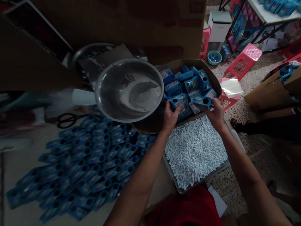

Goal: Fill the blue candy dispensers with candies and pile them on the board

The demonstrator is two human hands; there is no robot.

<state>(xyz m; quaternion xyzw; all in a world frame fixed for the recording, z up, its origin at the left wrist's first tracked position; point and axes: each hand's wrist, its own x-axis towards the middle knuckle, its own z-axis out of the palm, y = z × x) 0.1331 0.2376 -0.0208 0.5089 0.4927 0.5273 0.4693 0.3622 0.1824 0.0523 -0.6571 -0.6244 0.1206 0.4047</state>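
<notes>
My left hand grips a small blue box with a round hole in its top, held upright over the front of the carton. In my right hand is another blue box, tilted so its dark hole faces up near my fingers. Below and behind both hands, more blue boxes lie jumbled in an open cardboard carton. Closer to me, a clear tray is heaped with pale blue and white pellets, under my right forearm.
A steel bowl stands left of the carton. Many holed blue boxes cover the table at left, with black scissors behind them. Pink stools, a teal basin and a brown carton stand on the floor at right.
</notes>
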